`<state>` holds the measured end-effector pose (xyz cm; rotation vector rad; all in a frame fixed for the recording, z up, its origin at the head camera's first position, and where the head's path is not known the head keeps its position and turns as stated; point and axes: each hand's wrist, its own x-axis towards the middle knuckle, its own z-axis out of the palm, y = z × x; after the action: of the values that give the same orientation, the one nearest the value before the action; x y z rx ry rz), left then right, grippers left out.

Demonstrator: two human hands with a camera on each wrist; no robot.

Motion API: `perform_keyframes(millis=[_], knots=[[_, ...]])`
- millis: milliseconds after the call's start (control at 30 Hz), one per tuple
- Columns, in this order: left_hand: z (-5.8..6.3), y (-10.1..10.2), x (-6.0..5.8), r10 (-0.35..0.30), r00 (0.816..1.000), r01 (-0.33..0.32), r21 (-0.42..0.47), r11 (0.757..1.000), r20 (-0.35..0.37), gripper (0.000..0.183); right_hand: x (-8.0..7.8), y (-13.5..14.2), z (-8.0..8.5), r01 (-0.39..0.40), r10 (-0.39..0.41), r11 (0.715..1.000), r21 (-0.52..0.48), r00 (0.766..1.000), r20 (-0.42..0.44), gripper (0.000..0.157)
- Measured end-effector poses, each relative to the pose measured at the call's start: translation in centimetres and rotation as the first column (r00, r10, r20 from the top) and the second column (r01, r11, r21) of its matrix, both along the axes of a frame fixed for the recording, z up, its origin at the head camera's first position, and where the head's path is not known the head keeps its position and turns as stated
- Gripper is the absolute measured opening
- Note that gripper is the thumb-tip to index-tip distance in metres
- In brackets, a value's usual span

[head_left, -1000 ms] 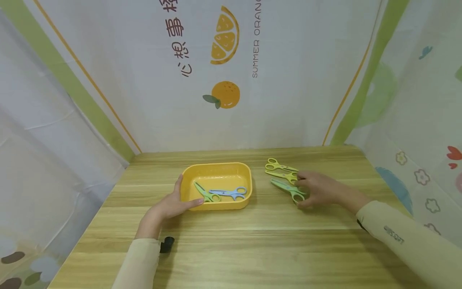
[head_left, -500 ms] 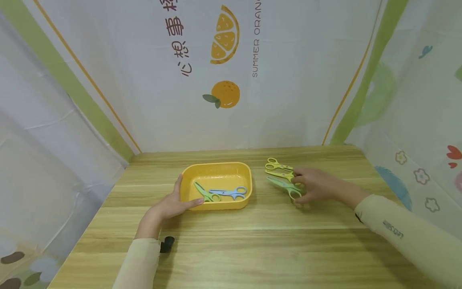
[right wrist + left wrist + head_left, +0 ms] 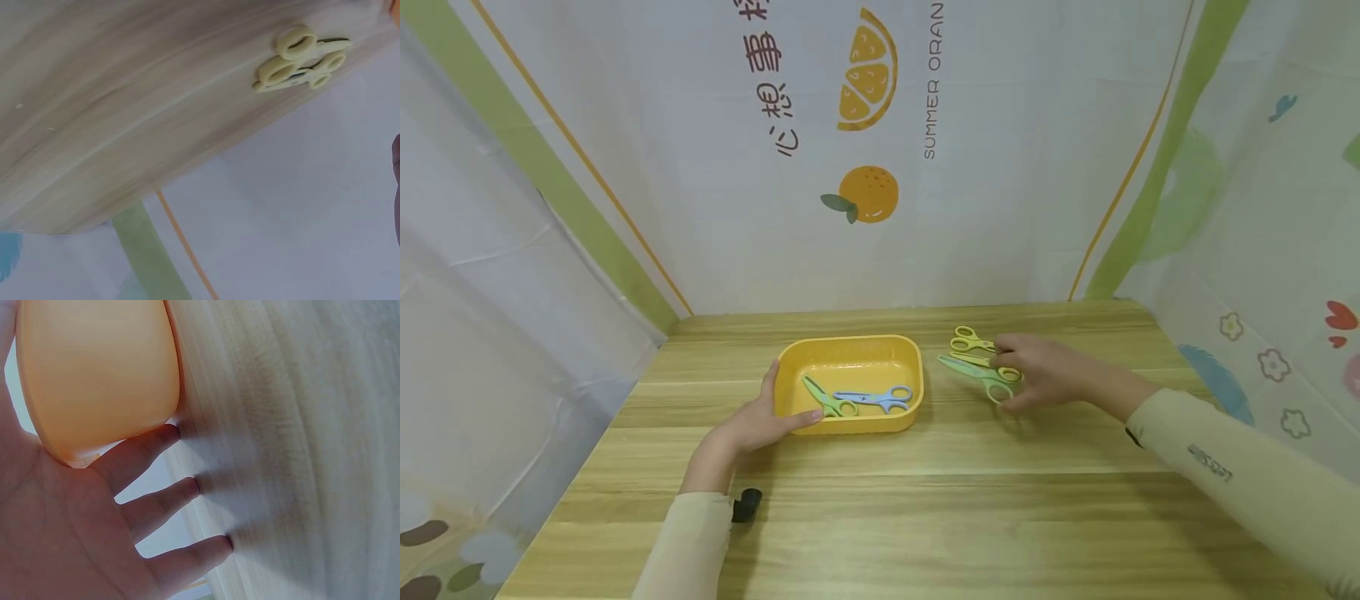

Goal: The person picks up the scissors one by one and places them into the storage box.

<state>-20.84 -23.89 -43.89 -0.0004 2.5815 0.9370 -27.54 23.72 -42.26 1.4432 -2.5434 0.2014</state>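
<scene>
In the head view my left hand [image 3: 756, 427] holds the left end of a yellow plastic box [image 3: 865, 424], thumb over the front rim. The left wrist view shows the box wall between thumb and index finger, the other fingertips reaching down to the table. Inside the box lie light green scissors [image 3: 824, 398] and blue scissors [image 3: 867, 399]. To the right of the box, my right hand [image 3: 1047, 368] pinches green scissors [image 3: 973, 371] near the handles, blades pointing left. Just behind them, two yellow scissors [image 3: 968, 341] lie on the table, partly hidden by the hand.
The wood-grain table [image 3: 895, 525] ends at the back against a white printed curtain [image 3: 1000, 208]. Curtains also hang at both sides. A black piece [image 3: 747, 505] sticks out at the left cuff.
My right hand has moved left with the green scissors, which now overlap the nearer yellow pair in the head view. My left hand and the box have stayed in place.
</scene>
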Motion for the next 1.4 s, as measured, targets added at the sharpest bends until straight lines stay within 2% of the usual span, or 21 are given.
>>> perform_keyframes(millis=[233, 667, 867, 1033, 1400], knots=[[0.0, 0.0, 0.0, -0.003, 1.000, 0.003, -0.006, 1.000, -0.003, 0.138, -0.4, -1.0, 1.3, -0.018, 0.018, 0.999, -0.044, 1.000, -0.005, 0.056], [-0.1, 0.0, -0.1, 0.000, 1.000, 0.000, 0.010, 1.000, -0.006, 0.138, -1.0, -3.2, 3.1, 0.054, -0.051, 0.997, -0.057, 0.997, 0.061, 0.054], [-0.2, -0.1, -0.2, -0.010, 1.000, 0.010, 0.001, 1.000, -0.012, 0.138, -1.4, -5.0, 4.1, 0.026, -0.023, 0.999, -0.045, 0.998, 0.062, 0.057], [-0.1, 0.0, -0.1, -0.007, 1.000, 0.007, 0.008, 1.000, -0.006, 0.138, -1.7, -6.5, 5.1, -0.007, 0.010, 0.999, -0.049, 0.998, 0.067, 0.050], [0.0, 0.1, 0.0, -0.002, 1.000, 0.002, -0.010, 1.000, -0.007, 0.138, -2.3, -10.4, 7.6, -0.022, 0.010, 0.998, 0.066, 0.984, 0.175, 0.053]])
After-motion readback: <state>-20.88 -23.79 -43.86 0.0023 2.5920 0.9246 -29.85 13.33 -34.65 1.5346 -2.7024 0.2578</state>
